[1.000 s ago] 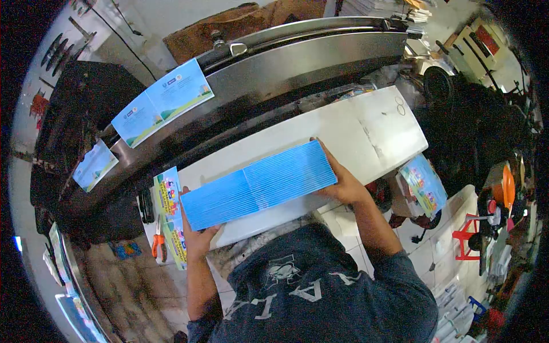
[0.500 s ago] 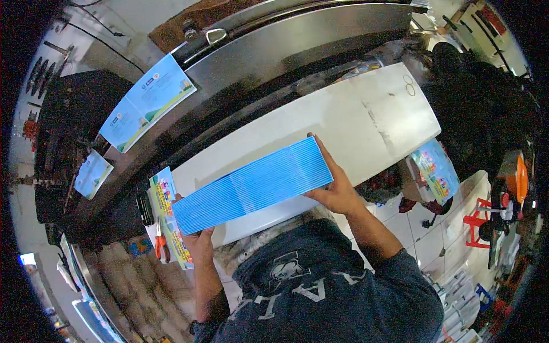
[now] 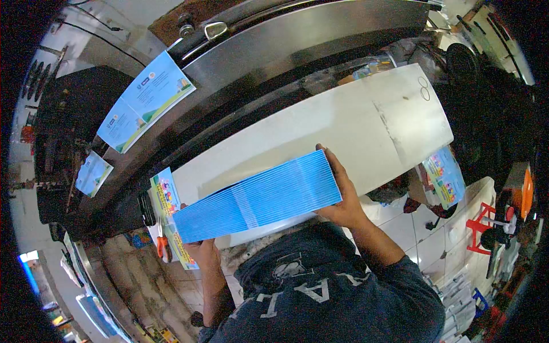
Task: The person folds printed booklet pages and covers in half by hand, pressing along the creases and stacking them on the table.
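Between my two hands is a long stack of blue sheets [image 3: 257,197], its many edges showing as fine parallel lines, with a paler band across the middle. My left hand [image 3: 203,251] grips its left end from below. At the right end, my right hand [image 3: 346,203] is wrapped round the side, fingers at the far corner and thumb at the near one. The stack is held over a white board-like tabletop [image 3: 343,114]. Close to my left hand lie colourful printed sheets [image 3: 166,191] and orange-handled scissors [image 3: 163,246].
Beyond the tabletop runs a long metal machine bed [image 3: 303,40] carrying light-blue printed sheets [image 3: 146,94]. More printed sheets [image 3: 443,177] sit under the table's right end. A red stool [image 3: 477,228] stands on the tiled floor to the right.
The stack has moved slightly down and to the right in view, with both hands keeping hold of it. The camera view has shifted a little as well.
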Tool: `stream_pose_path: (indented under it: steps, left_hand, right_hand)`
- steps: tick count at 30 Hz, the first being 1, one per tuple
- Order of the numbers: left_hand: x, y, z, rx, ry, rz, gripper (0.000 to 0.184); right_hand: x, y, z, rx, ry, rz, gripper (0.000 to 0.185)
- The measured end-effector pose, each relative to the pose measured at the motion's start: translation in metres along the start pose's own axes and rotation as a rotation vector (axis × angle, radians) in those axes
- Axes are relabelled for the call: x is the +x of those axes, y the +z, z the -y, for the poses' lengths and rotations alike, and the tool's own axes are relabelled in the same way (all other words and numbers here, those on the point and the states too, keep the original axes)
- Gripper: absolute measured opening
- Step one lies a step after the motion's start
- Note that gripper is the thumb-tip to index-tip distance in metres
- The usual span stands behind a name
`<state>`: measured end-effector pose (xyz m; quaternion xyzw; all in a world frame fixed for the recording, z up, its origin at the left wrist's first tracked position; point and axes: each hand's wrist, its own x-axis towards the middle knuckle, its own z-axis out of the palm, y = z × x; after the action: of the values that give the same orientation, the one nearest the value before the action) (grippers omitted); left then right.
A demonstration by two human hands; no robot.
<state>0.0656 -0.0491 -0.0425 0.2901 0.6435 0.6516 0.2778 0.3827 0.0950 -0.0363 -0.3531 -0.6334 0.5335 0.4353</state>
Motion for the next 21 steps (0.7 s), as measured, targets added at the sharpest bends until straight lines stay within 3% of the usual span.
stream_pose_path:
  steps: [1, 4, 7, 11, 13, 15, 17, 18, 19, 21]
  left_hand:
    - [0.002, -0.004, 0.005, 0.073, 0.007, -0.007, 0.070]
    - [-0.003, 0.006, -0.011, 0.067, -0.002, 0.021, 0.063]
    - [-0.006, -0.012, 0.007, 0.231, -0.026, 0.002, 0.059]
    - [-0.009, -0.013, 0.004, 0.136, -0.079, 0.046, 0.060]
    - [-0.004, -0.002, -0.006, 0.254, -0.060, 0.123, 0.066]
    - [0.007, 0.003, -0.023, 0.529, 0.006, 0.183, 0.057]
    - [0.019, -0.004, -0.008, 0.489, 0.141, 0.134, 0.050]
    - [0.026, -0.006, -0.005, 0.478, 0.190, 0.110, 0.047]
    - [0.031, -0.003, -0.012, 0.410, 0.082, 0.184, 0.045]
    - [0.040, 0.010, -0.038, 0.323, -0.006, 0.254, 0.042]
  right_hand:
    - [0.000, 0.000, 0.001, 0.038, 0.013, -0.009, 0.106]
    - [0.001, 0.000, 0.003, 0.073, 0.049, 0.009, 0.107]
    - [0.001, 0.001, -0.003, 0.020, -0.032, 0.023, 0.109]
    - [0.000, 0.001, -0.004, 0.015, -0.028, 0.038, 0.108]
    - [-0.002, -0.004, -0.013, -0.195, -0.035, 0.030, 0.106]
    - [0.009, -0.010, -0.010, -0.327, -0.051, 0.085, 0.104]
    - [0.023, -0.010, -0.006, -0.460, -0.081, 0.135, 0.101]
    - [0.028, -0.011, -0.003, -0.348, 0.044, 0.127, 0.097]
    - [0.032, -0.009, 0.002, -0.242, 0.173, 0.114, 0.093]
    - [0.036, -0.003, 0.013, -0.131, 0.216, 0.103, 0.087]
